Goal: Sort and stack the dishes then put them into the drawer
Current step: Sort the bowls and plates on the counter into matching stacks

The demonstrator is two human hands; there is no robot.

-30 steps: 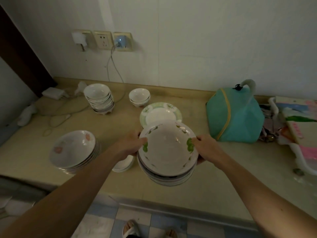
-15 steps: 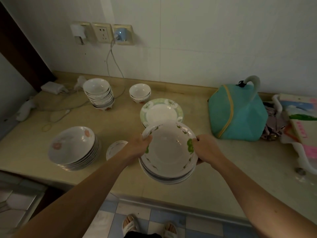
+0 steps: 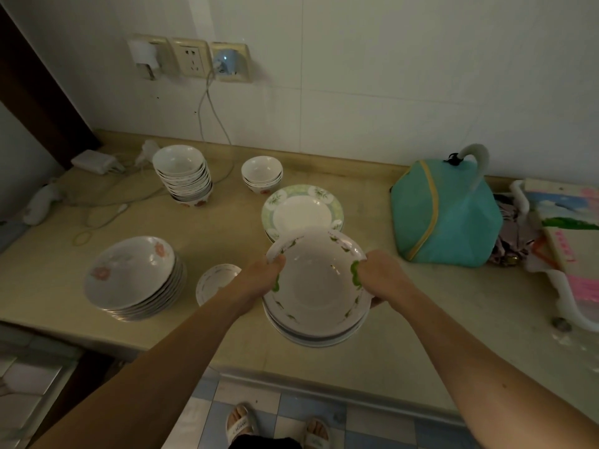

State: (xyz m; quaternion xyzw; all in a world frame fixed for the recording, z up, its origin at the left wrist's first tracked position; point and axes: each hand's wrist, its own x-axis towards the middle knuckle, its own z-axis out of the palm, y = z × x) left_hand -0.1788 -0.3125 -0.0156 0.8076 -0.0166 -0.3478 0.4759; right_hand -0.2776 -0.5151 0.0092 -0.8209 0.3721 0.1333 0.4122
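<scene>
Beige counter [image 3: 210,241] along a white tiled wall, dim light; three wall sockets [image 3: 191,61] above its back left part, cables trailing down.

Item 1: stack of green-leaf bowls [image 3: 316,286], held over the front middle of the counter, top bowl tilted toward the wall. My left hand [image 3: 259,280] grips the left rim, thumb hooked over the edge into the top bowl; my right hand [image 3: 384,275] grips the right rim the same way, fingers under the stack. The stack sits between the two grips. Several bowls; exact count not readable from the rims.

Item 2: stack of pink-flower bowls [image 3: 133,277], front left of the counter, roughly seven, leaning slightly.

Item 3: small saucers [image 3: 215,281], just right of the pink-flower stack, partly hidden by my left forearm; count unclear.

Item 4: green-rimmed plates [image 3: 303,212], middle of the counter, directly behind the held stack; at least two.

Item 5: tall stack of small bowls [image 3: 183,173], back left, about eight.

Item 6: short stack of small bowls [image 3: 262,173], back middle, about three.

Item 7: teal mesh food cover [image 3: 444,215], back right, one.

Item 8: white charger brick [image 3: 94,161], back left corner, one.
</scene>
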